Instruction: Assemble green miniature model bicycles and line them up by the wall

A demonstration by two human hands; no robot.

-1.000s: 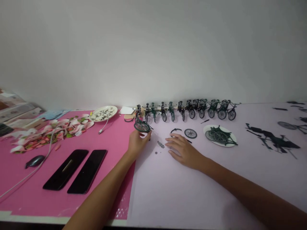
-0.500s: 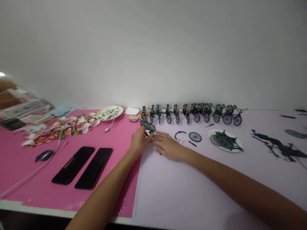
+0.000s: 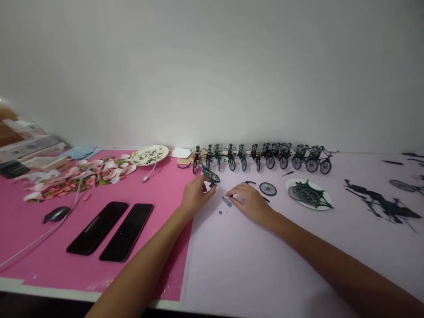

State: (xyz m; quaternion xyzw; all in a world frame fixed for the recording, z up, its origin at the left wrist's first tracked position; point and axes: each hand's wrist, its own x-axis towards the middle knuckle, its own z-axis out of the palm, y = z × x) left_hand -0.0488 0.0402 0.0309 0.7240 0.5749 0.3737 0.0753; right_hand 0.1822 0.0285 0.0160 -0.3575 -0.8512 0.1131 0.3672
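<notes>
Fingers (image 3: 212, 190) of the left hand (image 3: 194, 195), seen in the head view, pinch a green wheeled piece (image 3: 211, 175) by its lower part, tilted and raised over the table (image 3: 218, 269), in front of a row of upright miniature bicycles (image 3: 241, 157). The right hand (image 3: 250, 201) has its fingers narrow at the tips, apparently closed on 1 tiny dark bit (image 3: 229, 195); how firm that hold is, I cannot tell.

Just below those tips lies a flat grey part (image 3: 227, 202), with 1 small round part (image 3: 220, 213) nearer the table's front edge. A loose wheel (image 3: 267, 189) lies flat just beyond the right hand, and a white plate (image 3: 291, 182) further right carries more wheels and green parts.

Likely trouble: the tiny bit could slip, because only the fingertips meet it, and it would be hard to find again. A low sweep of the right hand could scatter the 2 small parts. Too hard a left pinch might bend thin spokes, while too slack a hold could let the tilted piece swing.
</notes>
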